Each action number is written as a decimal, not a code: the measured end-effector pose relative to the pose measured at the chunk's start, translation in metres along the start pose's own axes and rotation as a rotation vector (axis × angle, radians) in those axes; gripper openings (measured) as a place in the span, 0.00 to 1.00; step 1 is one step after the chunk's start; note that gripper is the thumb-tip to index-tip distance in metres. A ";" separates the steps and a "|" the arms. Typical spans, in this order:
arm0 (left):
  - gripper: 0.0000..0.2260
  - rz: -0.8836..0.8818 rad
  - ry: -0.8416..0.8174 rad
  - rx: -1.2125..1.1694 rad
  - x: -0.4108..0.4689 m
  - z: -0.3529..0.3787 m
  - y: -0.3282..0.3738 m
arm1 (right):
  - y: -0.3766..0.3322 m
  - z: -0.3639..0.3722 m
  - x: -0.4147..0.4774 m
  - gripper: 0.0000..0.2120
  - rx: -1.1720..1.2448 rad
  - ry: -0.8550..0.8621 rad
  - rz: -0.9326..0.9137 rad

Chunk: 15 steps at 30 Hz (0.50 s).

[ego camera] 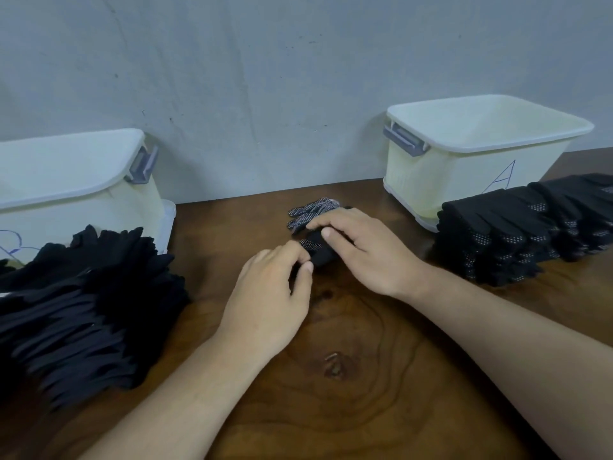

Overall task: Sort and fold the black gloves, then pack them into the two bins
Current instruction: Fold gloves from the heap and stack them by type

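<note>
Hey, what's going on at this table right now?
A person is folding a dotted black glove at the middle of the wooden table: the left hand pinches its near end while the right hand rests on top. A pile of plain black gloves lies before the left bin, and a stack of dotted gloves before the right bin. No gloves show inside either bin.

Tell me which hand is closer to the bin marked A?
The right. The right hand rests on the dotted glove, left of the bin marked A; the left hand is further left and nearer the camera.
</note>
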<state>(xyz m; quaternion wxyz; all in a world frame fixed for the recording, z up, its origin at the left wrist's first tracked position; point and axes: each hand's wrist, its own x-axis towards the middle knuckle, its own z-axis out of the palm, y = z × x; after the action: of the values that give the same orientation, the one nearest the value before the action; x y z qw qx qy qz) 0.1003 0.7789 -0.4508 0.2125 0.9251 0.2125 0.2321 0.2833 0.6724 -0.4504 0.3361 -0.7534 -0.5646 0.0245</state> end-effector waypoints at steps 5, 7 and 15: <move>0.07 -0.040 0.103 -0.300 -0.002 -0.015 0.013 | 0.018 -0.003 0.003 0.18 0.128 0.025 0.165; 0.10 -0.177 0.229 -0.505 0.004 -0.018 0.011 | 0.017 -0.005 0.003 0.20 0.210 0.084 0.207; 0.05 -0.624 0.237 -0.657 0.019 -0.016 -0.020 | 0.016 -0.008 0.001 0.20 0.158 0.066 0.286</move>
<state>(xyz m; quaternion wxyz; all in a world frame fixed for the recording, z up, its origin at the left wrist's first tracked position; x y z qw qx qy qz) 0.1009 0.8093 -0.4416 0.5282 0.6678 0.4185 0.3162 0.3002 0.6672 -0.4525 0.4055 -0.7979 -0.4364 0.0917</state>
